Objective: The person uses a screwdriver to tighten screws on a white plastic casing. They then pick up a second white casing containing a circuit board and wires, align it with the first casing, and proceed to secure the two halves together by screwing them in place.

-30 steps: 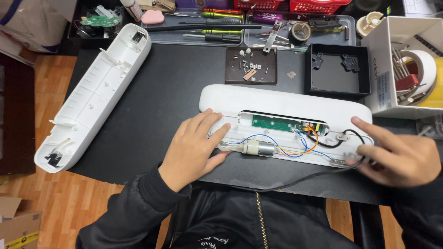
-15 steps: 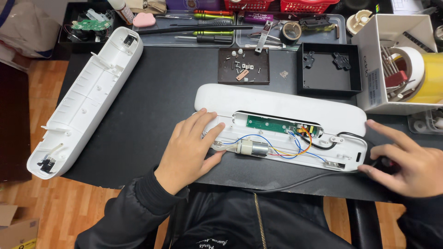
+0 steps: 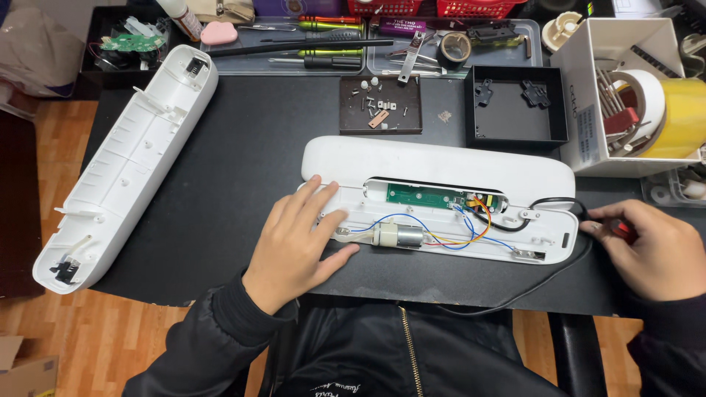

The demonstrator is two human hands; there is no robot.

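An opened white oblong device [image 3: 441, 165] lies on the black mat [image 3: 243, 154]. Inside it show a green circuit board [image 3: 423, 196], a small grey motor [image 3: 397, 235] and coloured wires. My left hand [image 3: 298, 242] lies flat on the device's left end with its fingers spread, touching the shell beside the motor. My right hand [image 3: 654, 250] sits just past the device's right end, fingers curled over a small red and black object [image 3: 624, 230]. A black cable [image 3: 529, 290] runs from the device's right end along the mat's front edge.
A detached white cover [image 3: 132, 162] lies diagonally at the left. Behind the device are a brown tray of screws [image 3: 381, 106], a black tray [image 3: 515, 117], a tray of screwdrivers [image 3: 316, 51] and a white box [image 3: 625, 158] with a yellow tape roll [image 3: 680, 117].
My right hand has slid off the device's right end to the right and closed over the small red and black object. The left hand has stayed on the left end.
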